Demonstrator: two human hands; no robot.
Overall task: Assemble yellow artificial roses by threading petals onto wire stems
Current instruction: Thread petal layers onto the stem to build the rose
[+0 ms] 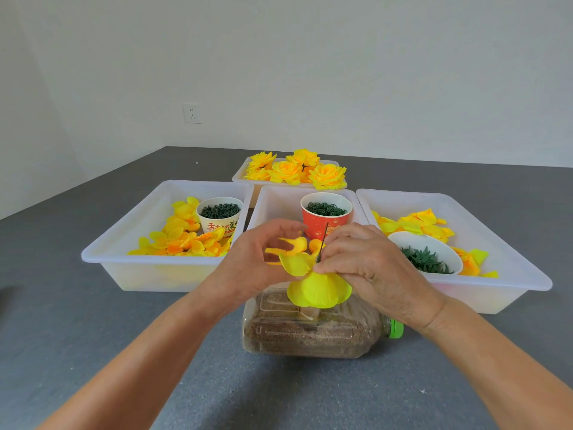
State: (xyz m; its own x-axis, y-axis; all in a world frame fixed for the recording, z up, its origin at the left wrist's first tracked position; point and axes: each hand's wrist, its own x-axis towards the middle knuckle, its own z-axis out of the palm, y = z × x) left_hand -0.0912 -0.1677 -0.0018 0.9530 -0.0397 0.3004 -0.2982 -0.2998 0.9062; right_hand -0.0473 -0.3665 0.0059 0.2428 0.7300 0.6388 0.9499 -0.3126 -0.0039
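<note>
A thin dark wire stem (324, 240) stands upright over a sand-filled plastic bottle (310, 330) lying on its side. Yellow petal layers (316, 290) sit stacked on the stem. My right hand (369, 262) pinches the stem and the petals just above the stack. My left hand (251, 262) holds a loose yellow petal piece (293, 248) at the left of the stem, fingers curled round it. Loose petals (183, 237) fill the left tray, and more petals (415, 225) lie in the right tray.
Three white trays (102, 256) stand in a row behind the bottle. A white cup (220, 214) and a red cup (325, 217) hold green rings; a white bowl (424, 252) holds green calyx pieces. Finished yellow roses (297, 169) fill a far tray. The surface is grey.
</note>
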